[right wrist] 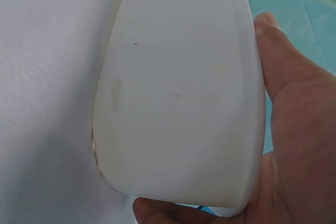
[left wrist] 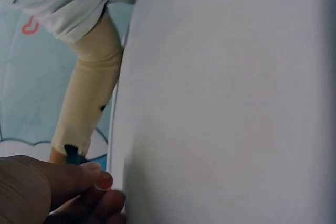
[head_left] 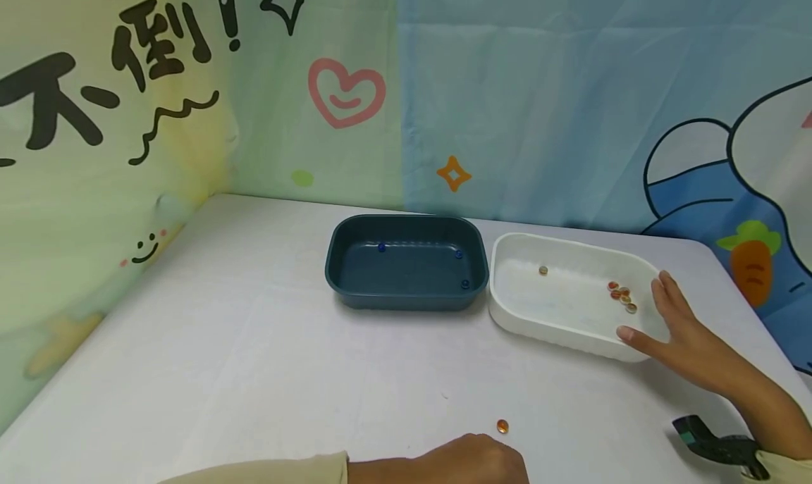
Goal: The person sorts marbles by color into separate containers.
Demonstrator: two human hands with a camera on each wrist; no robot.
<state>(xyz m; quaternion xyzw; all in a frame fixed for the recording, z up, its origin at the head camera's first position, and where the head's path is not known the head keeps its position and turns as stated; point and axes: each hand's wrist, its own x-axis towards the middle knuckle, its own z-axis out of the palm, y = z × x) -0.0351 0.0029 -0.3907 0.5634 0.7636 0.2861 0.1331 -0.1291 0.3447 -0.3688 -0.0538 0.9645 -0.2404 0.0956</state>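
Note:
In the head view my left hand [head_left: 469, 461] is at the near edge of the picture. Its thumb and a finger pinch a small orange glass bead [left wrist: 104, 183], seen in the left wrist view. Another orange glass bead [head_left: 502, 426] lies on the table just beyond that hand. My right hand [head_left: 691, 339] grips the right end of a white tray [head_left: 564, 332], thumb at the near rim and fingers round the end. Several orange and amber beads [head_left: 622, 295] lie inside toward the right, and a single amber bead [head_left: 543, 270] sits farther left.
A dark teal tray [head_left: 406, 301] stands left of the white one, close beside it, holding three blue beads [head_left: 465, 284]. Both are on a white-covered table [head_left: 254, 343]. A printed curtain [head_left: 539, 118] hangs behind and at the left. A black strap mount [head_left: 717, 442] is on my right wrist.

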